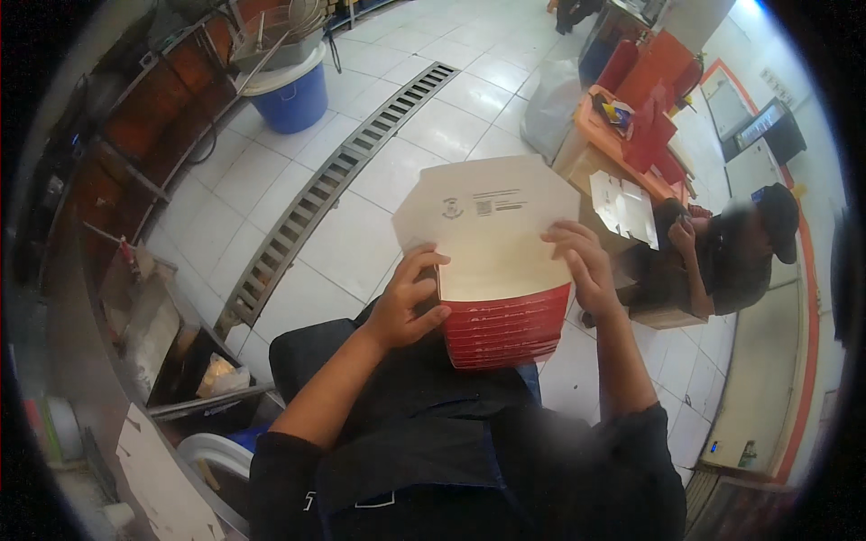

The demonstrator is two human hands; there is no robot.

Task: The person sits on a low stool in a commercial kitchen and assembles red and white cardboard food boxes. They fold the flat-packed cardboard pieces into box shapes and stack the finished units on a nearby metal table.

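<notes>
A stack of nested red cardboard food boxes (pixel 502 330) rests over my lap, with several red rims layered one below another. The topmost one has its pale inside (pixel 501 261) facing up, and its wide white flap (pixel 487 194) with small dark print spreads away from me. My left hand (pixel 410 302) grips the stack's left edge, thumb against the red side and fingers curled at the flap's fold. On the opposite edge, my right hand (pixel 582 266) holds with bent fingers over the rim; its thumb is hard to make out.
A co-worker in a dark cap (pixel 776 225) sits at the right near a flat white carton (pixel 624 209). Behind it stands an orange table (pixel 591 113) with red cardboard pieces. A metal drain grate (pixel 334 180) crosses the tiled floor. A blue tub (pixel 293 101) stands far left.
</notes>
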